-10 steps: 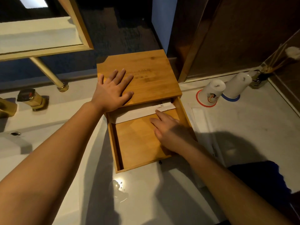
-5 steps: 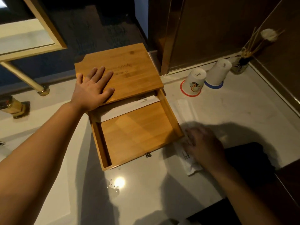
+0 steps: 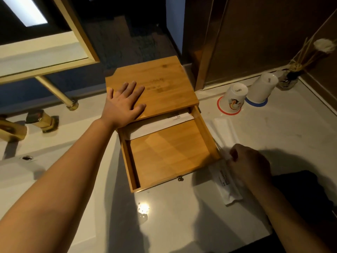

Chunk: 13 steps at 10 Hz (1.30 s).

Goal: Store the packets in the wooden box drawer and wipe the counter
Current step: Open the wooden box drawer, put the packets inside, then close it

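Packets were partly stored. Left hand (image 3: 125, 105) lay flat, fingers straight, on the wooden box (image 3: 155, 84). One white packet (image 3: 158, 125) lay at the open drawer's (image 3: 169, 154) far end, long axis left-right. Right hand (image 3: 248, 165) pinched a counter packet (image 3: 226, 185), long axis near-far. Wiping the counter (image 3: 273, 128) looked outstanding.

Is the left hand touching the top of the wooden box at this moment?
Touching. The head view shows the left hand lying flat, fingers spread, on the lid of the wooden box, with no gap between the palm and the wood.
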Tool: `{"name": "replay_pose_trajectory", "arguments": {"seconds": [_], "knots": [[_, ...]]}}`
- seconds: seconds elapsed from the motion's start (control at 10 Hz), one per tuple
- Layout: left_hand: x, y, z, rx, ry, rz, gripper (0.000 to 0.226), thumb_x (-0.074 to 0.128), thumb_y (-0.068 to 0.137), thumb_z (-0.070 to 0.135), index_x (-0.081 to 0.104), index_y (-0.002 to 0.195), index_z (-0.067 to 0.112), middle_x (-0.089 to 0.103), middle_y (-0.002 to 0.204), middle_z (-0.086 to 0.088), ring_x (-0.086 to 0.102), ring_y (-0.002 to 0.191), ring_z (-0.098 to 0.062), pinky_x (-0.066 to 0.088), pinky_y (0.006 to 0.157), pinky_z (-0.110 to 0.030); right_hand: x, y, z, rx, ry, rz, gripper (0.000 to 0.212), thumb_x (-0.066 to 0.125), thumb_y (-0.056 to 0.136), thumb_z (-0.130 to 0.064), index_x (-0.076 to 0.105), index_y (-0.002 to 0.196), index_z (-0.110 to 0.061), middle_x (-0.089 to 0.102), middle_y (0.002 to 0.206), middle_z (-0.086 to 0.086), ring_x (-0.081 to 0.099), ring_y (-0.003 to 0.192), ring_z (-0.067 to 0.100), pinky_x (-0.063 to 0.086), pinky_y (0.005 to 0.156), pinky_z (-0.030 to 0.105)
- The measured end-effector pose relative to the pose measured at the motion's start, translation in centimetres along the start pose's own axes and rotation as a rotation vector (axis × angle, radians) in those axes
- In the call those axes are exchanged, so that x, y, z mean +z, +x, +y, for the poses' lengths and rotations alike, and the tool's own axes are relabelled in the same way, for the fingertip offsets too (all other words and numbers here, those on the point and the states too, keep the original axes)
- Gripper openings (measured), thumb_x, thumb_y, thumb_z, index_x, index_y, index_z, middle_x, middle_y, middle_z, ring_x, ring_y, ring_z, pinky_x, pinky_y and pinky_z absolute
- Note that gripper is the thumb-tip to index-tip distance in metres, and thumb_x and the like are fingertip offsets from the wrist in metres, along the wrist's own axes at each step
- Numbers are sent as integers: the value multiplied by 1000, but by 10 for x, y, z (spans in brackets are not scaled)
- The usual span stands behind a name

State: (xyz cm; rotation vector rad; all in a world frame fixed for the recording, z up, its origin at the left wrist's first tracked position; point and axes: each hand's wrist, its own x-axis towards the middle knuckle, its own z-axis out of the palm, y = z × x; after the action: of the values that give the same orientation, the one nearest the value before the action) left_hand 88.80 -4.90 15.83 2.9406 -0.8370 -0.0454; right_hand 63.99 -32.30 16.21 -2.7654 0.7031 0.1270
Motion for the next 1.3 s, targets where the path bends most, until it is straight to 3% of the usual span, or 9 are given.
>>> {"name": "replay_pose_trajectory", "arguments": {"seconds": [0.2, 0.3, 0.4, 0.5, 0.8, 0.9, 1.0, 1.2, 1.3], "knots": [[-1, 0, 0, -4, 0, 7, 63, 18, 88, 62, 11, 147, 39, 8, 159, 2, 5, 147, -22, 3, 114, -55, -23, 20, 25, 221, 434, -101, 11, 65, 80, -8, 67, 71, -14, 69, 74, 10, 64, 74, 28, 47, 67, 28], [-1, 0, 1, -1, -10, 10, 63, 18, 88, 62, 11, 147, 39, 8, 159, 2, 5, 147, -22, 3, 115, -55, -12, 19, 15, 212, 361, -184, 30, 67, 82, -26, 65, 108, -9, 68, 108, 12, 61, 102, 31, 47, 86, 36], [-1, 0, 0, -1, -15, 11, 64, 18, 88, 62, 12, 147, 38, 8, 159, 2, 5, 147, -22, 2, 115, -55, 4, 10, -2, 127, 215, -128, 45, 62, 85, -33, 54, 122, -9, 61, 121, 14, 57, 110, 31, 48, 91, 41], [0, 0, 0, 0, -16, 12, 64, 18, 88, 62, 12, 147, 38, 8, 159, 2, 5, 147, -22, 1, 115, -54, 10, 6, -11, 147, 218, -66, 49, 62, 86, -21, 46, 130, -8, 57, 128, 18, 53, 117, 33, 46, 95, 44], [0, 1, 1, -5, -36, 24, 64, 19, 87, 62, 13, 147, 39, 9, 159, 3, 5, 147, -21, 1, 114, -54, -2, 19, 6, 307, 610, -123, 29, 69, 80, -11, 64, 107, -4, 67, 110, 18, 59, 92, 26, 49, 84, 37], [1, 0, 0, -5, -34, 27, 64, 19, 88, 62, 13, 147, 39, 9, 159, 3, 5, 147, -21, 1, 114, -54, -18, 24, 4, 321, 725, -67, 25, 66, 81, -10, 63, 106, -7, 66, 108, 14, 59, 99, 28, 52, 83, 38], [1, 0, 0, -3, -32, 26, 63, 19, 88, 62, 13, 147, 39, 10, 159, 3, 5, 147, -21, 2, 115, -54, -45, 24, -10, 103, 745, 118, 16, 65, 80, -6, 59, 94, -11, 62, 85, -2, 59, 79, 17, 51, 62, 26], [0, 0, 0, 3, -45, 32, 65, 20, 86, 63, 15, 146, 38, 12, 159, 2, 6, 147, -22, 3, 115, -55, -63, 23, -61, -632, 528, 386, 4, 57, 84, -4, 60, 81, -4, 62, 79, 10, 57, 74, 4, 50, 66, 14], [1, 0, 0, 5, -36, 25, 68, 18, 85, 65, 15, 147, 38, 11, 159, 2, 7, 147, -23, 3, 115, -56, -41, 21, -86, -837, 276, 386, 15, 51, 84, -6, 65, 80, -6, 68, 84, 10, 62, 81, 16, 47, 74, 14]]}}
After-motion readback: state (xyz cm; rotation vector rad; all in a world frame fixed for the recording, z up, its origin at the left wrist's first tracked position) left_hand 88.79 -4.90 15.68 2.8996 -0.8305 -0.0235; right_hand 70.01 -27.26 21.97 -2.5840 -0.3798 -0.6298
